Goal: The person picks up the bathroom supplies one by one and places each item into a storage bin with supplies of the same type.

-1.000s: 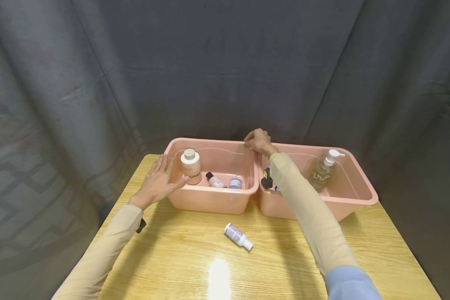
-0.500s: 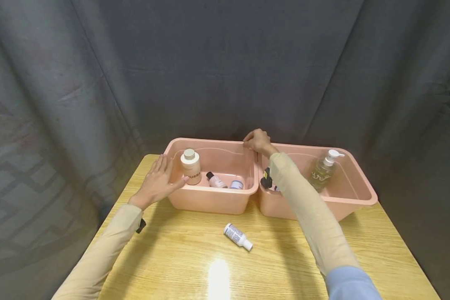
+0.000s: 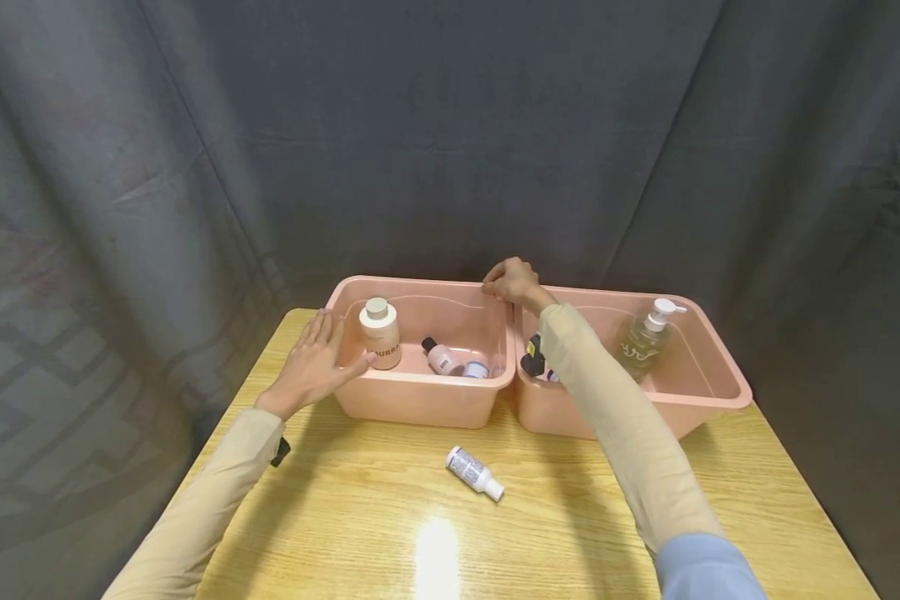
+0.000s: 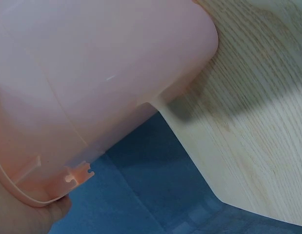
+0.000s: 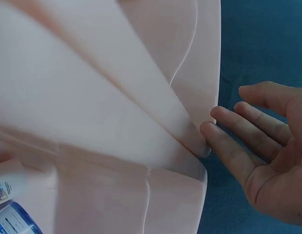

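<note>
The left hand (image 3: 311, 363) lies flat against the left end wall of the left bin (image 3: 420, 400), fingers straight and lightly spread, thumb pressing the front left corner. The bin is smooth, glossy salmon-pink plastic — rectangular, with rounded corners and a rolled rim — and stands at the far edge of the table (image 3: 360, 533), toward its left side. From the left wrist view its outer wall (image 4: 92, 87) curves down onto pale wood grain. Inside stand a squat cream bottle (image 3: 380, 333) with a flat round cap, upright by the left wall, a small dark-capped pink bottle (image 3: 439, 357) lying tilted, and a blue-labelled jar (image 3: 476, 369) just beside it.

The right hand (image 3: 516, 283) rests at the bin's far right corner, fingertips on the rim; in the right wrist view the fingers (image 5: 233, 146) are straight and slightly parted, touching the rim's corner.

A second bin (image 3: 708, 392) of the same pink plastic touches the first on its right — it holds a clear pump bottle (image 3: 645, 340) of amber liquid. A small white-capped bottle (image 3: 476, 473) lies on its side on the bare wood near the middle of the table.
</note>
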Available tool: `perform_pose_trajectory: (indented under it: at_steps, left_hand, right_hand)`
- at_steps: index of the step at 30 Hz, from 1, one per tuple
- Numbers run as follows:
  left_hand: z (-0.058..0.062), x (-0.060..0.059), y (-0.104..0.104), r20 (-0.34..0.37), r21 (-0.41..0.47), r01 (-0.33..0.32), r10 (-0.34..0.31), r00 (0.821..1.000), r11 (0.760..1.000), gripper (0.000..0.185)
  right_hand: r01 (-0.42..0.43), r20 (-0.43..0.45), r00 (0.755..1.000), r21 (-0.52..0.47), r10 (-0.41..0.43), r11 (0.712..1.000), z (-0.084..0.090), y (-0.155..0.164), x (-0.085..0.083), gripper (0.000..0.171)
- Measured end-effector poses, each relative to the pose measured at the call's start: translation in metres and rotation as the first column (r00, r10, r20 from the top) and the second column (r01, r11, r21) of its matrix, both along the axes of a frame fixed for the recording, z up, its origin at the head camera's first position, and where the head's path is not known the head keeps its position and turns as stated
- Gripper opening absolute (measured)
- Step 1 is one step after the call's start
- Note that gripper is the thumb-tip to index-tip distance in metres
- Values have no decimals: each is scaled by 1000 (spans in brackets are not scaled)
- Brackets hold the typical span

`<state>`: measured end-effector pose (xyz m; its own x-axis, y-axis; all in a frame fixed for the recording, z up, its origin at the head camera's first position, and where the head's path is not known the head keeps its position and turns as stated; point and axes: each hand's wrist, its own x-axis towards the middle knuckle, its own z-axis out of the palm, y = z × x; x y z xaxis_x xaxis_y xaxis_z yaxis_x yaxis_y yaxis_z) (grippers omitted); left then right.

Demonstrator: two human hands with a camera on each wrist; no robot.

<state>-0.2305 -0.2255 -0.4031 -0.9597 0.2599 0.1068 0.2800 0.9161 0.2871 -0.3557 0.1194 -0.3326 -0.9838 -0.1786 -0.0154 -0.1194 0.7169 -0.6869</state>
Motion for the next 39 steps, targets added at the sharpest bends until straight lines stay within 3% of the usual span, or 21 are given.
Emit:
perform_pose_trajectory:
  at_steps: [13,28,39]
  left_hand:
    - [1,0,-2,-4,-7,2,-2,1000,1000,106]
    - [0,-2,-4,-3,-17,1,-1,1000,1000,106]
    - [1,-2,-3,-2,-22,1,-1,1000,1000,106]
  right_hand:
    - [-44,45,998,-53,46,998,7,-2,6,24]
    - [-112,36,992,-108,117,988,11,-4,12,24]
    - [-172,-10,985,-80,172,982,14,-5,22,26]
